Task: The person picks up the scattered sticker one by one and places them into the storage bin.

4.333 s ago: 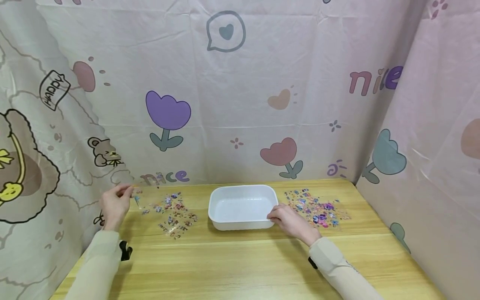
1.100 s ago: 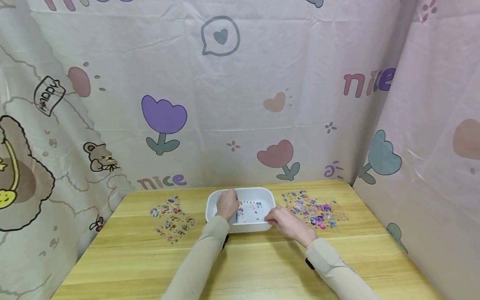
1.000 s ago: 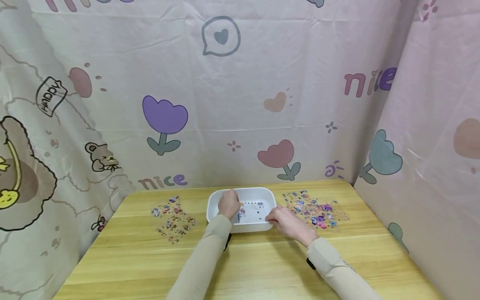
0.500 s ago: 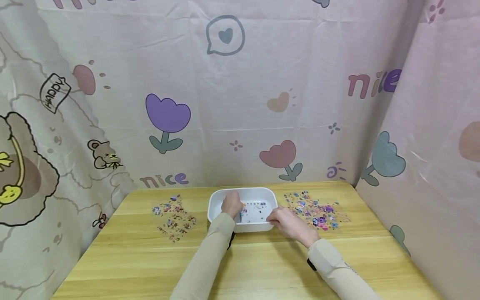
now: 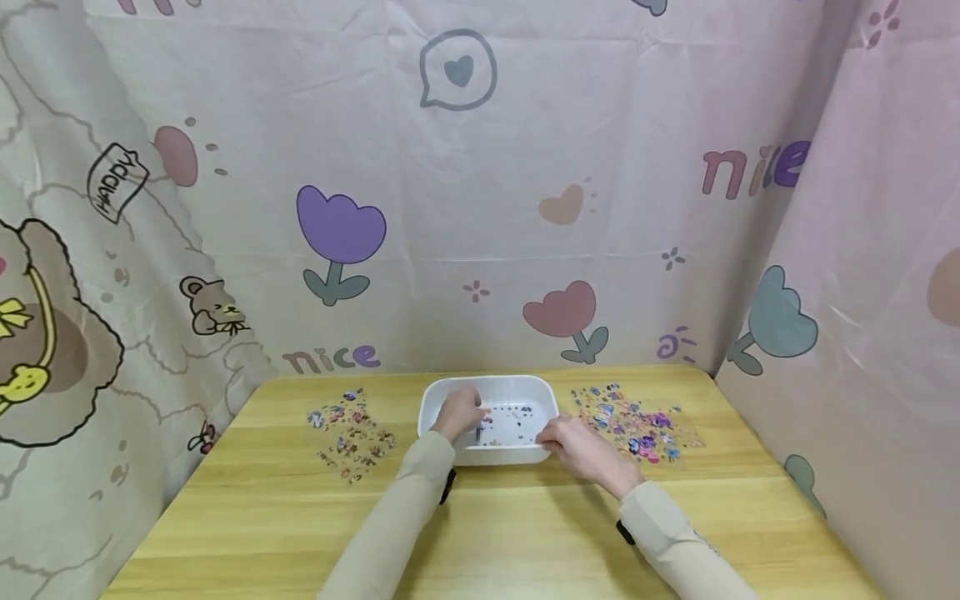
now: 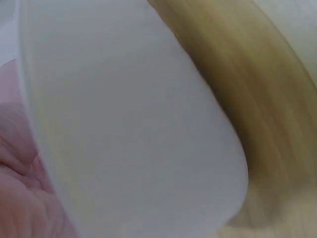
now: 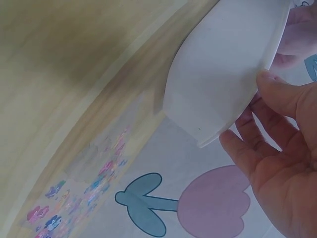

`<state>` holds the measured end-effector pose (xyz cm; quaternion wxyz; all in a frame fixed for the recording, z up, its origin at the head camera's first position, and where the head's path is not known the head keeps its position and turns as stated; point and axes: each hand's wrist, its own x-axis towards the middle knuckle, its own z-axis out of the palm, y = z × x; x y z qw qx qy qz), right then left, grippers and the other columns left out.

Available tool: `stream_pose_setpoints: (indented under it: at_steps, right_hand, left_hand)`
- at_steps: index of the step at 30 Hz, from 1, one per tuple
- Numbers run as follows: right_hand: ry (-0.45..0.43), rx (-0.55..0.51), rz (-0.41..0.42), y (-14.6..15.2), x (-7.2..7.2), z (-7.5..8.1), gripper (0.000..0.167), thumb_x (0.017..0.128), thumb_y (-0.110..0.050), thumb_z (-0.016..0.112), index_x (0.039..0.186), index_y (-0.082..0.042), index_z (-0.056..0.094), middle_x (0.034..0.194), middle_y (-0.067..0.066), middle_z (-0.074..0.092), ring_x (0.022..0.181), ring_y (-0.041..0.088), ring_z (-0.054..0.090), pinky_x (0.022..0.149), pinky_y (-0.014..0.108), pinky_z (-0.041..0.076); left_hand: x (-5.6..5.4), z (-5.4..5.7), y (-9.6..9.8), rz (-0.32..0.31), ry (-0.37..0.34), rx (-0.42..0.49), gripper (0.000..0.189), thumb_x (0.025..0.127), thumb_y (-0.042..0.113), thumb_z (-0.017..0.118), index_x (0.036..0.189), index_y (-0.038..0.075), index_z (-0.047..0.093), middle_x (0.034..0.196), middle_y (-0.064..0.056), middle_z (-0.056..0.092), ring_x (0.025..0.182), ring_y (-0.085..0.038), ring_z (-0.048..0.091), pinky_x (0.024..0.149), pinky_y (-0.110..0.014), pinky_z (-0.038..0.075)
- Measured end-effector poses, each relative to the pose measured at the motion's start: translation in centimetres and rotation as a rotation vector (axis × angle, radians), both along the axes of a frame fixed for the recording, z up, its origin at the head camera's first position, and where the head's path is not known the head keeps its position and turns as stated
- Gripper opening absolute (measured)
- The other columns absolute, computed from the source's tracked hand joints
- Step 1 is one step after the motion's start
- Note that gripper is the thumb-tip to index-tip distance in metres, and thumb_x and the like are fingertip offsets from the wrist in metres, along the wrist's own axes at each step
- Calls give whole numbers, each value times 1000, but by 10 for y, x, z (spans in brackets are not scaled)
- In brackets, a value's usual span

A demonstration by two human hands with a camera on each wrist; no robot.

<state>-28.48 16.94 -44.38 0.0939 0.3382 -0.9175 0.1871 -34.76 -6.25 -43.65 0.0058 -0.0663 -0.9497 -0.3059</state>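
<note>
A white rectangular plastic basin (image 5: 525,454) stands at the middle of the table's far side. Inside it lies a clear sheet of small colourful stickers (image 5: 517,423). My left hand (image 5: 459,412) reaches over the front rim into the basin's left part, beside the sheet. Its fingertips are hard to make out, and the basin wall hides much of it in the left wrist view. My right hand (image 5: 573,446) grips the basin's front right corner. In the right wrist view, that hand's thumb (image 7: 277,94) lies on the outer side of the rim, with fingers below.
Clear sticker sheets with small flower-like pictures (image 5: 356,442) lie on the table left of the basin. More colourful sticker sheets (image 5: 637,425) lie to its right. Behind the wooden table (image 5: 510,533) hangs a printed curtain (image 5: 465,192).
Over four seconds ago my left hand held a clear sticker sheet at the far left; that sheet now lies in the basin. Lately the left hand shifts slightly left; the right stays on the rim.
</note>
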Motion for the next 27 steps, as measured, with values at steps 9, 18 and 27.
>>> stream_pose_setpoints:
  at_steps: [9, 18, 27]
  right_hand:
    - [-1, -2, 0, -2, -1, 0, 16, 89, 0, 66, 102, -3, 74, 99, 7, 74, 95, 23, 67, 86, 38, 56]
    - [-10, 8, 4, -1, -3, -1, 18, 89, 0, 65, 105, -3, 74, 102, 8, 74, 97, 24, 67, 87, 39, 56]
    - [7, 5, 14, 1, 0, -1, 17, 89, 1, 65, 103, -3, 74, 101, 8, 74, 96, 24, 67, 87, 39, 56]
  left_hand:
    - [10, 18, -27, -18, 104, 82, 11, 91, 9, 66, 93, 0, 73, 90, -12, 72, 74, -20, 64, 66, -32, 54]
    - [17, 25, -51, 73, 138, 183, 11, 93, 12, 65, 91, 5, 73, 86, -8, 70, 77, -19, 61, 69, -34, 52]
    - [21, 24, -75, 69, 142, 210, 15, 94, 15, 65, 96, 3, 74, 90, -8, 71, 81, -20, 63, 73, -35, 53]
